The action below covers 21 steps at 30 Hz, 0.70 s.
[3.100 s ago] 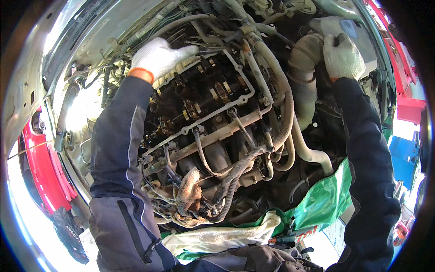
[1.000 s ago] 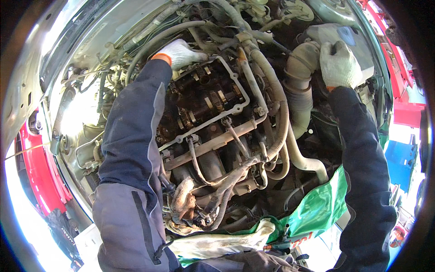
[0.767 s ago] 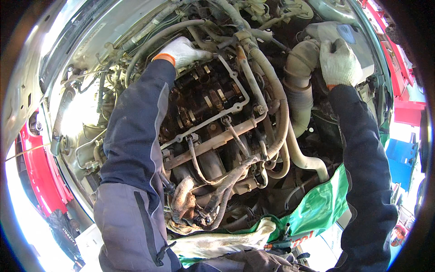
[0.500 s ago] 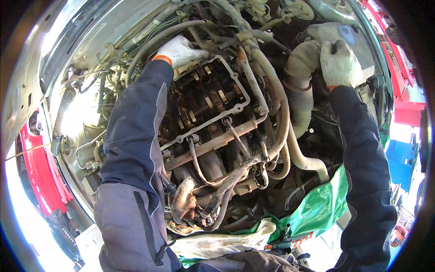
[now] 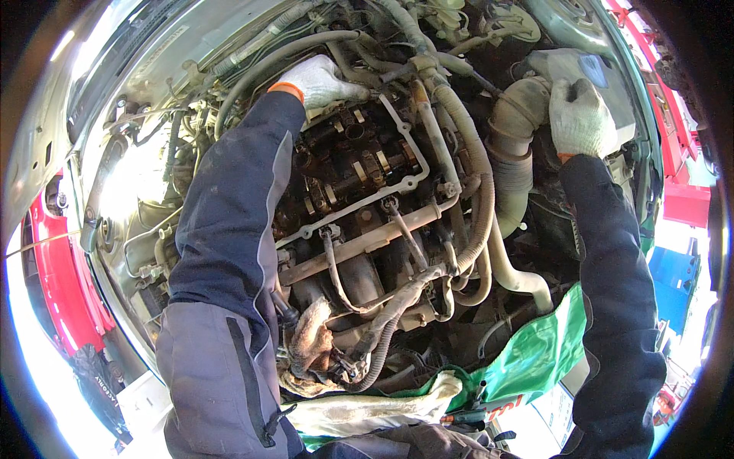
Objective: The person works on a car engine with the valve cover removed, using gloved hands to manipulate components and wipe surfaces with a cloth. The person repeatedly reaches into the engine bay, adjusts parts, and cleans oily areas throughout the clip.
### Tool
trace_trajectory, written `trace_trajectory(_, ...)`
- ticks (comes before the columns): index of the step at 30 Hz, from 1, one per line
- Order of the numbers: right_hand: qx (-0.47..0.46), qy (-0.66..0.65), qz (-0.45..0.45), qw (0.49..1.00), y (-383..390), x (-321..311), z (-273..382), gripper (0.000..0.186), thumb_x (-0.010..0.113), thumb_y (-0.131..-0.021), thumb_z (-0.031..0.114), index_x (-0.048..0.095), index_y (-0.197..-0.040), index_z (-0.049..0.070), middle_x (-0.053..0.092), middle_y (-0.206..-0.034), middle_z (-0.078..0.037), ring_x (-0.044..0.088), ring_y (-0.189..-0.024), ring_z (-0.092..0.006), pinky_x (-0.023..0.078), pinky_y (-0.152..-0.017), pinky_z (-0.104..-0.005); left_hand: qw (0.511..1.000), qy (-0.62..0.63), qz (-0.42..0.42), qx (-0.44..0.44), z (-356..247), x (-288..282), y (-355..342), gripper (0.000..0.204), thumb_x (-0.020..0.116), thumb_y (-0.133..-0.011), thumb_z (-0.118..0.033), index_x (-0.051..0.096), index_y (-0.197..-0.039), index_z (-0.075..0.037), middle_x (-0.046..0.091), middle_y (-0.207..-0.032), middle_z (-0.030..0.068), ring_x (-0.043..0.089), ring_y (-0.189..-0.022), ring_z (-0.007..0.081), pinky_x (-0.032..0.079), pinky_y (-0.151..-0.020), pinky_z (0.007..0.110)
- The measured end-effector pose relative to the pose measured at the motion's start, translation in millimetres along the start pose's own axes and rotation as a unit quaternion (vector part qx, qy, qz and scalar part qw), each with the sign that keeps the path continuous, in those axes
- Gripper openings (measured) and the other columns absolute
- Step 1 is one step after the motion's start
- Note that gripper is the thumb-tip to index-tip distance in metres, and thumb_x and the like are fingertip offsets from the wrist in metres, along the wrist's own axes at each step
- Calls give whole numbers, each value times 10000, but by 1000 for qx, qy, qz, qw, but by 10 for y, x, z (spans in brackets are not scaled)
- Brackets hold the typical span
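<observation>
In the open engine bay, my left hand [image 5: 323, 83], in a white knit glove with orange cuff, is at the back edge of the exposed cylinder head [image 5: 359, 174] with its pale rim. Its thumb reaches right near a corner; its fingers are curled, what they grip hidden. My right hand [image 5: 582, 121], gloved likewise, is closed beside the ribbed air duct [image 5: 508, 126], against the grey box [image 5: 612, 84]; I cannot make out what it holds, if anything. Hoses, pipes and a wiring bundle [image 5: 313, 340] surround the head.
A green cover [image 5: 547, 336] lies over the near edge with a white cloth [image 5: 359, 413] and a dark-and-orange tool [image 5: 474, 405]. Red panels [image 5: 65, 275] stand outside at left, others at right, with a blue object [image 5: 673, 279] at far right.
Compared with the oldest frame, my left hand has shifted right along the head's back edge. My right hand stays by the duct and box. The whole view has shifted slightly.
</observation>
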State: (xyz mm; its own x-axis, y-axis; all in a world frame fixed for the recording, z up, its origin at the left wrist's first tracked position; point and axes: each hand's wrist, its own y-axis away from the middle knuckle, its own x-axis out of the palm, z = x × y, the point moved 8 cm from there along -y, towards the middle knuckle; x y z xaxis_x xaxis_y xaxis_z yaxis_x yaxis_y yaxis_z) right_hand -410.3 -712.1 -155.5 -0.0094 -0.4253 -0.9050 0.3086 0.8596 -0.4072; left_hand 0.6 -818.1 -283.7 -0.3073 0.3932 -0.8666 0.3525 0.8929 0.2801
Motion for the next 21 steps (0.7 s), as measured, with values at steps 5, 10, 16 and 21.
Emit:
trace_trajectory(5, 7, 10, 0, 1000, 9, -5, -6, 470, 552, -1004, 471, 767, -1033, 53, 771, -1000, -251, 745, -981, -466, 583, -904, -544, 999, 0, 34, -23, -9, 40, -54, 741, 859, -786, -676, 831, -1044, 18, 770, -897, 165, 675, -799, 280, 541, -787, 401)
trace_trajectory(10, -2, 7, -15, 1000, 5, -38, 21, 481, 550, -1001, 480, 768, -1037, 53, 775, -1030, -236, 747, -989, -460, 586, -909, -531, 999, 40, 8, 25, -59, 28, -30, 730, 858, -792, -659, 823, -1156, -27, 788, -978, 174, 714, -878, 306, 561, -859, 412)
trace_trajectory(16, 18, 11, 11, 1000, 21, -33, 18, 500, 541, -1003, 497, 767, -1020, 52, 773, -1039, -234, 751, -998, -440, 587, -910, -513, 999, 1, 30, -17, -47, -1, -49, 760, 911, -762, -608, 801, -1106, 60, 769, -929, 172, 698, -858, 238, 551, -843, 385)
trace_trajectory(21, 15, 21, 9, 1000, 13, -30, 27, 498, 544, -1002, 499, 769, -1016, 55, 777, -1033, -222, 750, -990, -440, 586, -908, -511, 1000, 9, 13, -4, -37, -79, -30, 738, 895, -769, -634, 808, -1034, 49, 748, -848, 160, 673, -793, 234, 525, -785, 359)
